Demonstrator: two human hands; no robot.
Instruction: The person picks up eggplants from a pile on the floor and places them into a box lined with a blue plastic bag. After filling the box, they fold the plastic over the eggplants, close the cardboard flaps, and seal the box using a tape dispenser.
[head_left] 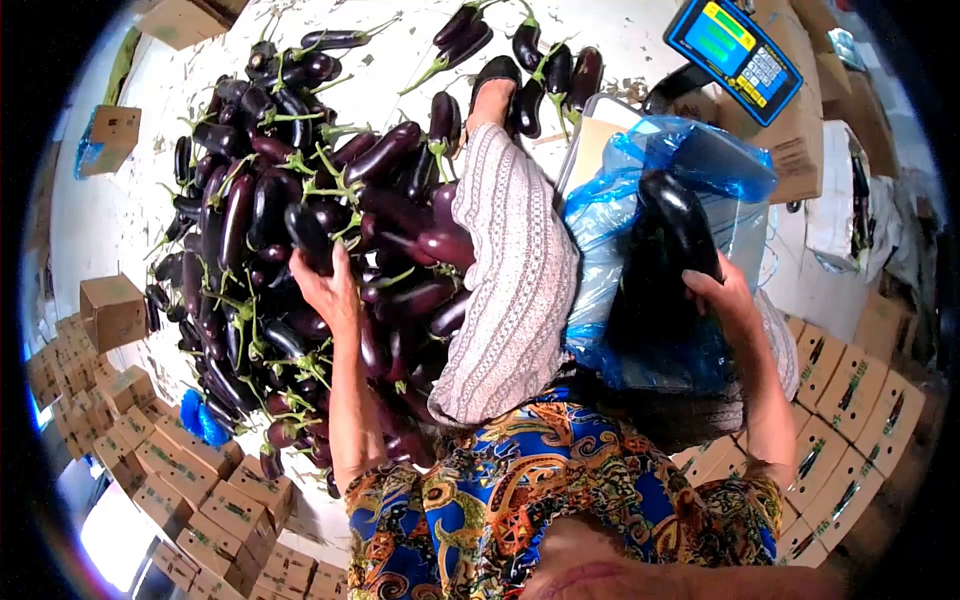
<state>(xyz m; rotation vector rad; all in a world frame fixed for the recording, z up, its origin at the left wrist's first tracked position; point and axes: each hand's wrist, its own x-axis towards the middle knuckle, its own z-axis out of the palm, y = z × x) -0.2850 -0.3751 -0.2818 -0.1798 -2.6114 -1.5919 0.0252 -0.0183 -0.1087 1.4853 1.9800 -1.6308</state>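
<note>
Currently, the left hand (328,292) has its fingers half-open round one eggplant (307,232) on the pile (235,215), while the right hand (728,296) grips a second eggplant (682,212) over the blue bag (600,260).

From my head, my one camera looks forward and down, close over my patterned shirt (460,520), with my left hand (330,290) and right hand (722,295) farther out.
</note>
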